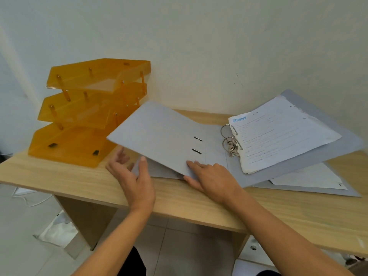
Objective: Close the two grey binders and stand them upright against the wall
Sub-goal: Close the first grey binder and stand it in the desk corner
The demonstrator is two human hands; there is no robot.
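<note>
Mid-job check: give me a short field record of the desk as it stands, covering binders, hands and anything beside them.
top binder: open, left cover lifted off the desk, paper stack on its right side, rings showing
second binder: lies open under the first, mostly covered
left hand: at the lifted cover's left edge, fingers spread
right hand: gripping the cover's near edge
orange tray stack: three tiers, left of the binders, by the wall
desk: light wood
task state: neither binder closed nor upright
</note>
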